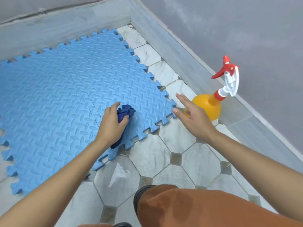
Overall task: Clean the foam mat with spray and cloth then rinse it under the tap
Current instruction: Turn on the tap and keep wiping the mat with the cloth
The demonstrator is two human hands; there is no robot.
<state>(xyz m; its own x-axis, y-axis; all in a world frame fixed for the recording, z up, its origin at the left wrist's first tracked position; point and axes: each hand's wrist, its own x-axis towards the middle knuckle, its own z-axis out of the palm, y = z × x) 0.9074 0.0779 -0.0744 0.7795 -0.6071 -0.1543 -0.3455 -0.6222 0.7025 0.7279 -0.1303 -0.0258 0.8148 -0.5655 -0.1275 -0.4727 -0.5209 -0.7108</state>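
Note:
A blue foam mat [65, 95] of interlocking tiles with a ribbed pattern lies flat on the tiled floor, filling the left of the view. My left hand [111, 125] presses a crumpled dark blue cloth [126, 112] onto the mat near its right corner. My right hand [193, 117] hovers with fingers spread just off the mat's right edge, holding nothing. Right behind it stands an orange spray bottle [208, 105] with a red and white trigger head, upright on the floor next to the wall.
Grey walls with a pale tiled skirting [180, 51] meet in a corner at the top. The floor [180, 161] has white octagonal tiles, with a wet patch near the mat's front edge. My knee in orange-brown trousers [196, 208] and a dark shoe fill the bottom.

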